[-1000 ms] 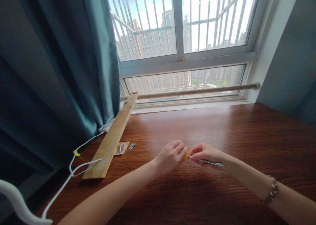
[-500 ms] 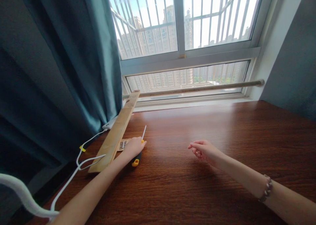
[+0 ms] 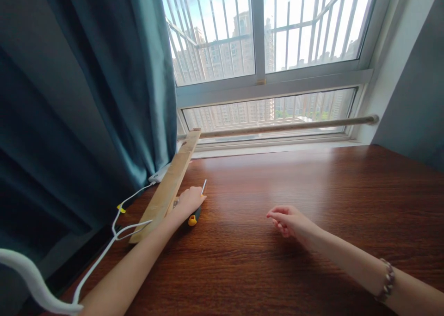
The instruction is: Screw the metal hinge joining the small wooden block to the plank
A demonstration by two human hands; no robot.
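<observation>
A screwdriver [image 3: 194, 217] with a black and yellow handle is in my left hand [image 3: 190, 200], whose fingers are closed around it. The metal shaft points away toward the window, and the hand hides the middle of the tool. Just left of that hand, a small card-like piece [image 3: 175, 203] is mostly covered. My right hand [image 3: 286, 219] hovers over the brown table at the right, its fingertips curled and pinched together. Whether anything small sits between those fingers cannot be made out.
A long wooden board [image 3: 166, 186] lies at the left, its far end by the window rail [image 3: 287, 128]. White cables [image 3: 100, 265] run along the left edge, near a white device [image 3: 159, 173]. A blue curtain [image 3: 138, 84] hangs beside them. The wood-grain table [image 3: 236, 260] spans the front.
My left hand has slid forward along the screwdriver, covering more of its shaft and the card-like piece. The view has shifted slightly left. My right hand keeps its pinched shape.
</observation>
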